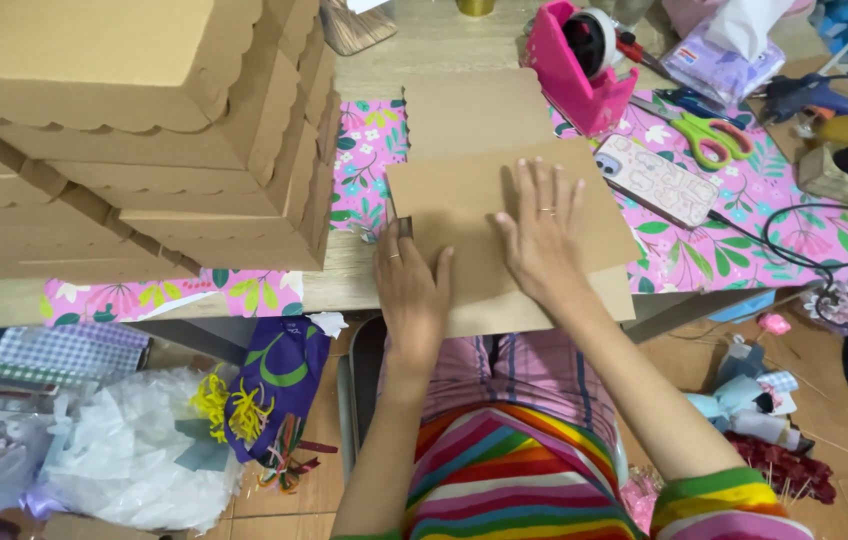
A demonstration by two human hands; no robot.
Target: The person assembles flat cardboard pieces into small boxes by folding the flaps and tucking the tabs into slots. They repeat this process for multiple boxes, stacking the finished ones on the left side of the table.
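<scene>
A flat brown cardboard sheet (464, 200) lies on the table in front of me, over a pink floral cloth (744, 200). My right hand (542, 232) presses flat on the sheet's middle, fingers spread, a ring on one finger. My left hand (409, 285) rests on the sheet's left near part, its fingers bent at the left edge. Neither hand grips anything. A second cardboard piece (469, 108) lies just behind the sheet.
A tall stack of scalloped brown cardboard boxes (134, 130) fills the table's left. A pink tape dispenser (574, 65), green-handled scissors (709, 135), a phone (656, 178), a glue gun (809, 95) and a black cable (804, 245) lie to the right. Bags and ribbon scraps (144, 450) cover the floor.
</scene>
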